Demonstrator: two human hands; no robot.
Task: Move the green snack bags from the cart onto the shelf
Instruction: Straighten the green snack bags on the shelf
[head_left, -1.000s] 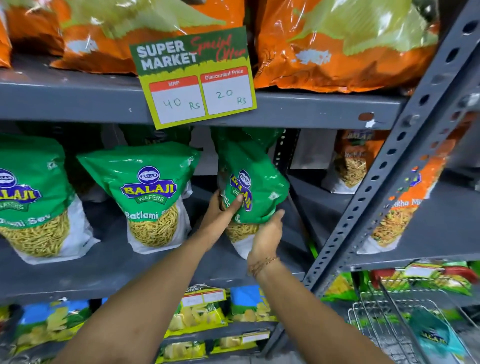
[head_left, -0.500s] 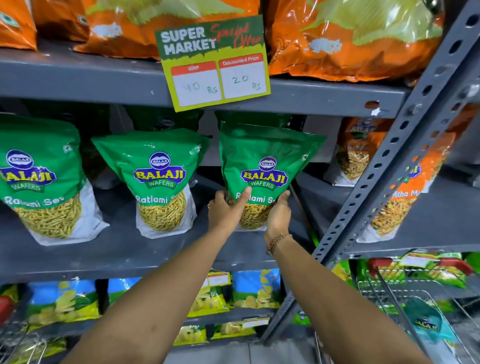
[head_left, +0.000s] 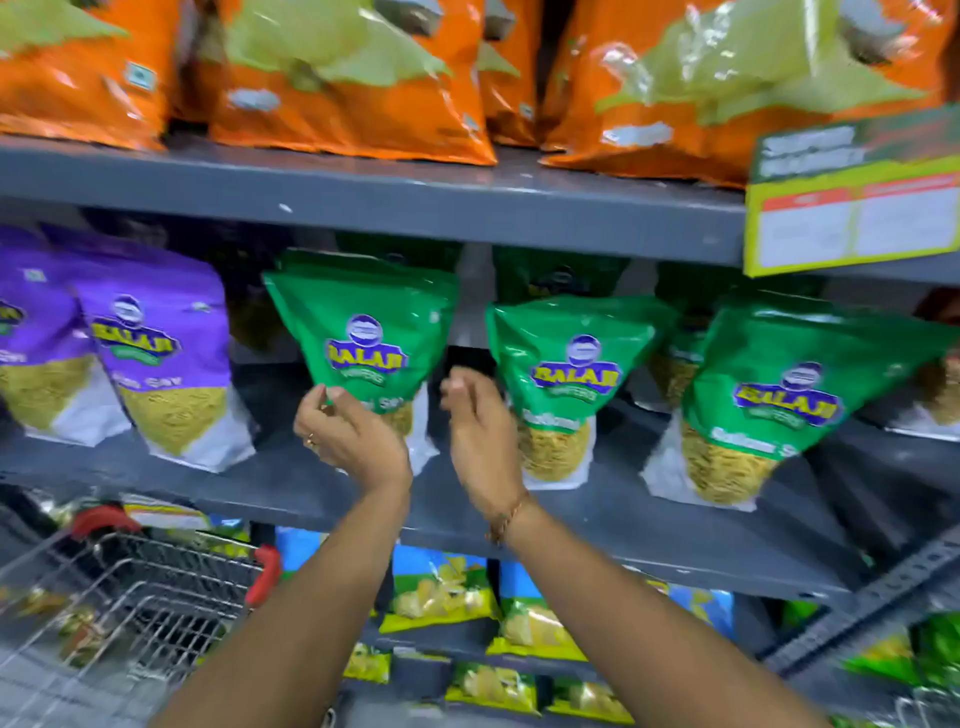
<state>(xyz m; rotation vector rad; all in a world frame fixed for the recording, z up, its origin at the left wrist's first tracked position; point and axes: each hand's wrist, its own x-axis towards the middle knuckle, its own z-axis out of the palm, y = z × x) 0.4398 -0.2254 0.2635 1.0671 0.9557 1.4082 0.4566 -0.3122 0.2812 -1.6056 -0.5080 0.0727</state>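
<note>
Three green snack bags stand on the grey middle shelf (head_left: 649, 525): a left bag (head_left: 366, 332), a middle bag (head_left: 571, 364) and a right bag (head_left: 795, 395). My left hand (head_left: 353, 436) hovers in front of the left bag's lower corner, fingers loosely curled and holding nothing; I cannot tell whether the fingertips touch the bag. My right hand (head_left: 480, 431) is raised in the gap between the left and middle bags, fingers apart and empty. The wire cart (head_left: 130, 597) with red handle parts is at the lower left; its contents are blurred.
Purple snack bags (head_left: 156, 353) stand to the left of the green ones. Orange bags (head_left: 343, 78) fill the shelf above. A blurred price sign (head_left: 852, 208) hangs from that shelf at the right. Blue and yellow bags (head_left: 441, 592) sit on the lower shelves.
Both hands have let go of the right green bag, which now stands on the shelf. The view has swung left, and my hands are now in front of the left bag, with the cart in view.
</note>
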